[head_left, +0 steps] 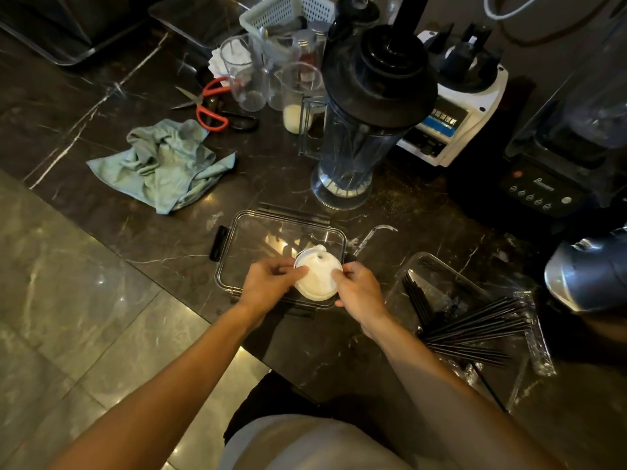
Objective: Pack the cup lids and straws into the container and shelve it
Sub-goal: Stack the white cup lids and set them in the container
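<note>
- Currently: lid-packing step. Left hand (271,283) and right hand (356,290) pinch a white stack of cup lids (317,278) from opposite sides, held over the near right corner of the clear latching container (258,232).
- Container sits near the worktop's (339,351) front edge; apparently holds nothing else yet.
- Next move, by judgement: lower the stack inside, let go, then fetch the straws.
- Black straws (475,330) lie fanned in clear wrap, right of the container, beside the front edge.
- Behind: blender jug (366,130), green cloth (166,164), red scissors (210,103); none blocks the drop.
</note>
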